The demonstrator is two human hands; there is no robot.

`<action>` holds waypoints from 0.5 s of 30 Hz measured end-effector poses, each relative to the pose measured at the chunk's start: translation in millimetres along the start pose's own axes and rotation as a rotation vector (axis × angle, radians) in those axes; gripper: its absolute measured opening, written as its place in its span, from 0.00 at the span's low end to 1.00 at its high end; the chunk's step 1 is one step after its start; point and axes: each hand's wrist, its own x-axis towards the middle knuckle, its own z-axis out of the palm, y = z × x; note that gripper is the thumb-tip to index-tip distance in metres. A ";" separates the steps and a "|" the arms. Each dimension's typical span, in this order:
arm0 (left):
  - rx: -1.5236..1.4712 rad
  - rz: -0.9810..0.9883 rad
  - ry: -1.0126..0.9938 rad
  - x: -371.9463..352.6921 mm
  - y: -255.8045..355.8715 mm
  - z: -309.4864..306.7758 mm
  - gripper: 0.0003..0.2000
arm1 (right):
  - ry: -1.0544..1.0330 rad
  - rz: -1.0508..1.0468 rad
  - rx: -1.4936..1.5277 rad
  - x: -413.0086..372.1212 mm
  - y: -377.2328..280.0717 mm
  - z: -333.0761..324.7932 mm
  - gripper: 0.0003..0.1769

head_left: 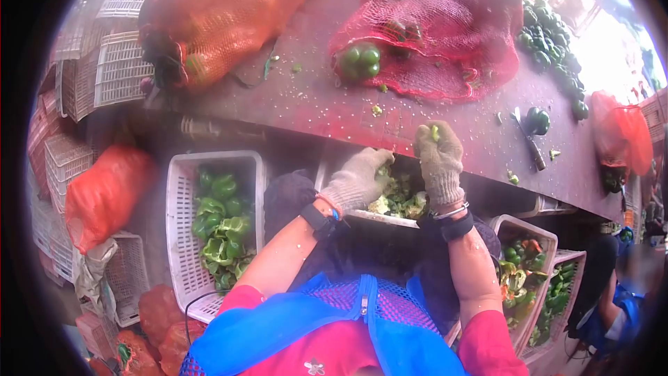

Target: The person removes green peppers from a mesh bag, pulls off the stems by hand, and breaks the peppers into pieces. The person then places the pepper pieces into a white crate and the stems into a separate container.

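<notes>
My left hand [358,179], in a pale knitted glove, reaches over a white crate [381,218] at the table edge. Its fingers are curled at the left side of the cut green and pale pepper scraps [400,198]; what they hold, if anything, is hidden. To the right of the scraps, my gloved right hand [440,160] is raised beside the table edge, fingers closed around a small green piece [435,134]. A green pepper [360,61] lies at the mouth of a pink mesh sack [452,17] on the red table [313,108].
An orange mesh sack [216,14] lies on the table's left part. At the right are a knife [534,146], a pepper [537,121] and a pepper pile [550,38]. Crates of peppers [179,230] [550,247] flank my body. Another person [612,306] is at the lower right.
</notes>
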 end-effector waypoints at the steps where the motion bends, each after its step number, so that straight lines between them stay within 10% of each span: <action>1: 0.065 -0.003 -0.051 -4.1 0.7 6.4 0.24 | 0.022 0.023 -0.054 11.1 2.1 1.2 0.12; 6: 0.288 0.176 -0.010 0.7 -24.6 38.4 0.19 | -0.550 -0.211 0.112 4.7 -72.7 57.6 0.26; 10: 0.295 -0.094 -0.283 30.6 38.5 -58.3 0.18 | -0.268 -0.337 -0.675 98.4 -49.2 80.3 0.35; 15: 0.154 -0.008 0.053 53.7 -11.8 -66.5 0.24 | -0.378 -0.384 -0.732 171.5 -17.9 105.7 0.41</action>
